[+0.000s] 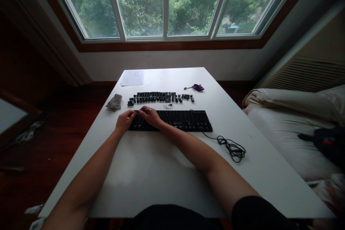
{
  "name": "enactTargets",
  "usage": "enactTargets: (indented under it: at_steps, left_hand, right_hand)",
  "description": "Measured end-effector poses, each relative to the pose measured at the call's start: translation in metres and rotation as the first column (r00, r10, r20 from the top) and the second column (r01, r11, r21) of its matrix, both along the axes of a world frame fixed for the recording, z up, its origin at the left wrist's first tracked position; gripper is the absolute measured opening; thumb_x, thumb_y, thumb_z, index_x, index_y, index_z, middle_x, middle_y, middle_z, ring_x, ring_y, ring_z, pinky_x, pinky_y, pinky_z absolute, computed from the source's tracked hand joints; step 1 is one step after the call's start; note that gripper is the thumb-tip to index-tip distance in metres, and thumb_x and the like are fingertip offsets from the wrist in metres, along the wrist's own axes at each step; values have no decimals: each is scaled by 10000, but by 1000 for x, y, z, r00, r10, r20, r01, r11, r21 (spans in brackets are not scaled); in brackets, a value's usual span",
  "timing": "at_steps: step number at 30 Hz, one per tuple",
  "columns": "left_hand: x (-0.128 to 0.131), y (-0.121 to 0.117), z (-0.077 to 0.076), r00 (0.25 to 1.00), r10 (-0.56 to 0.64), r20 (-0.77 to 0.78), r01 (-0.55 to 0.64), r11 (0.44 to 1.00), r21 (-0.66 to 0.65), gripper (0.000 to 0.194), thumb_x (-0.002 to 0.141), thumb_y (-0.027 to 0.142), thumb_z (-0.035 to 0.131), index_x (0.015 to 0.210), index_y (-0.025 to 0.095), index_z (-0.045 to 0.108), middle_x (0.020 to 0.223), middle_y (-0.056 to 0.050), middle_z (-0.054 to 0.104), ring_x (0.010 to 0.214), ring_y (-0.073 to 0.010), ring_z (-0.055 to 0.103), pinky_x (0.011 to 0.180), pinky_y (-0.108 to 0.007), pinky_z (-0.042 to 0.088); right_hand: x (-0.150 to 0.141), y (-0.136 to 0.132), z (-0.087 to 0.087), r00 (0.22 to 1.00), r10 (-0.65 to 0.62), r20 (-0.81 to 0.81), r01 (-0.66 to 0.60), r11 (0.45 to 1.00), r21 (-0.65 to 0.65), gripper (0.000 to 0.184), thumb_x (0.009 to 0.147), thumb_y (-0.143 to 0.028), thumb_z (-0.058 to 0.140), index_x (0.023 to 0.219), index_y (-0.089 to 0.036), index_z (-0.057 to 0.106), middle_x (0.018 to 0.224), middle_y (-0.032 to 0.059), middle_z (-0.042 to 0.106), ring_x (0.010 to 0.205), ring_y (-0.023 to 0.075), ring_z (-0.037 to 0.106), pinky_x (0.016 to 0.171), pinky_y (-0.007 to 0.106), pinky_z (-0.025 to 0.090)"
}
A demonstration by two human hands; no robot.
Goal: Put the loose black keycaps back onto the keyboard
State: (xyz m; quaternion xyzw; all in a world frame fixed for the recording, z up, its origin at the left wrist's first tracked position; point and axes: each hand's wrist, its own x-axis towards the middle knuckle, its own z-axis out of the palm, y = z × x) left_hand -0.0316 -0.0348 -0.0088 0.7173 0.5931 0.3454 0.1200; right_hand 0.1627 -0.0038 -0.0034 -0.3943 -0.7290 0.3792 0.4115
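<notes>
A black keyboard (185,120) lies flat across the white table, with several keys off its key field. My left hand (126,119) is closed at the keyboard's left end, its fingertips on the upper left corner. Just beside it, my right hand (150,115) reaches over the left part of the keyboard, thumb and fingers drawn together at the upper left keys. Whatever is between those fingertips is too small to make out. Behind the keyboard, loose black keycaps (153,97) sit in rows. A small round dish (168,105) stands between the keycaps and the keyboard.
A grey crumpled cloth (114,102) lies to the left. At the back are paper sheets (132,78) and, farther right, a purple object (198,87) beside a small brush-like tool (188,87). The coiled cable (232,148) rests right of the keyboard. A sofa (283,133) flanks the table.
</notes>
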Motion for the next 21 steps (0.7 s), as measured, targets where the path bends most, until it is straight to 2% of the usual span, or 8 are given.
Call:
enactTargets:
  at_steps: [21]
  left_hand:
    - [1, -1, 0, 1000, -7, 10, 7, 1000, 5, 301, 915, 413, 475, 948, 202, 688, 929, -50, 731, 827, -196, 641, 732, -279, 486]
  right_hand:
    - [0, 0, 1, 1000, 2, -4, -2, 1000, -1, 263, 900, -446, 553, 889, -210, 670, 708, -19, 668, 689, 138, 601, 660, 226, 431]
